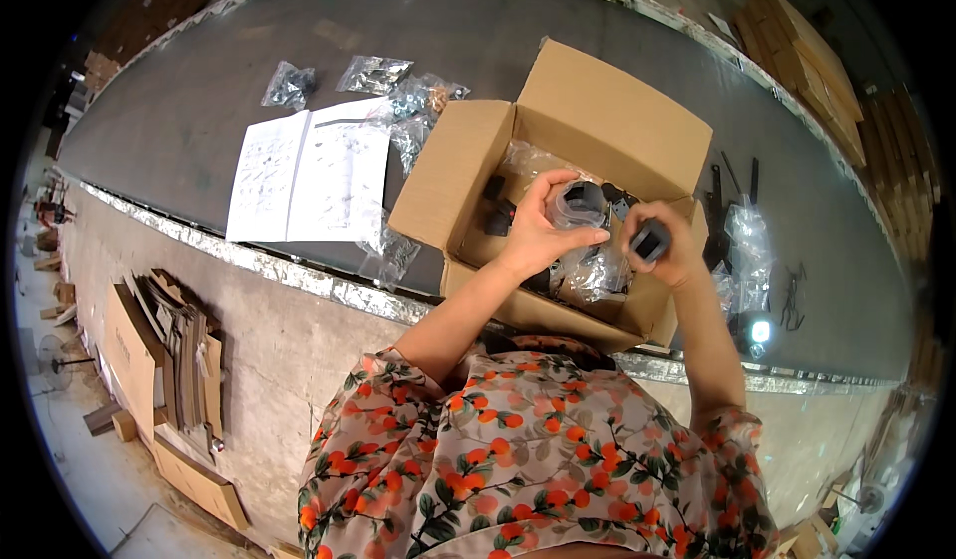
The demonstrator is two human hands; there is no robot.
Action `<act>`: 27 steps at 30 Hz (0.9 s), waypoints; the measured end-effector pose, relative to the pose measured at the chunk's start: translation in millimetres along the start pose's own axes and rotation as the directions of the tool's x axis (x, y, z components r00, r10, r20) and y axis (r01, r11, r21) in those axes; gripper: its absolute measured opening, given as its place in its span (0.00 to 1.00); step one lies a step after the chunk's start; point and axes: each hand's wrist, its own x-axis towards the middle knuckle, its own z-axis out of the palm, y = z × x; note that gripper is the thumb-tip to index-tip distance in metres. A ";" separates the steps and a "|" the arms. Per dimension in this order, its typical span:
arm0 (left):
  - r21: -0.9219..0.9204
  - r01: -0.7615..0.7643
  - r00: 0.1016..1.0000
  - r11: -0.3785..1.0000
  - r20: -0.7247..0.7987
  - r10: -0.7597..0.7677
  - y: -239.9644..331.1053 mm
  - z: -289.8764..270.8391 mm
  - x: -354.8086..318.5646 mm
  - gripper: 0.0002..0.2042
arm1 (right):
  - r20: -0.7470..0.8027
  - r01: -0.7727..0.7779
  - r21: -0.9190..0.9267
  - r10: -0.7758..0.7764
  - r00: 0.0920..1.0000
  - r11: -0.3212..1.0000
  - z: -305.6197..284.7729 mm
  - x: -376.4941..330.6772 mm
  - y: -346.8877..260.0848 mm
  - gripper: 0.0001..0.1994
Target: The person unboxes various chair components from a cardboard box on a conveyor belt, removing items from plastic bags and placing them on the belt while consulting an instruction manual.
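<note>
**Both hands busy over an open cardboard box**

The left hand (538, 230) curls around a clear plastic bag (580, 205) of dark parts, held just above the open cardboard box (597, 111) on the grey table (199, 131). The right hand (669, 245) pinches a small black part (649, 242), possibly a plastic fitting; the view is too small to tell. More clear bags (373, 73) lie at the table's far side beside an unfolded white instruction sheet (309, 173). Flat brown cardboard (189, 360) leans against the table's side below.
</note>
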 end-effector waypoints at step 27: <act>0.468 -0.127 0.992 0.875 0.081 0.100 14.7 -7.2 -20.3 0.36 | 0.054 0.083 -0.614 -0.063 0.997 0.785 16.0 10.7 -2.7 0.08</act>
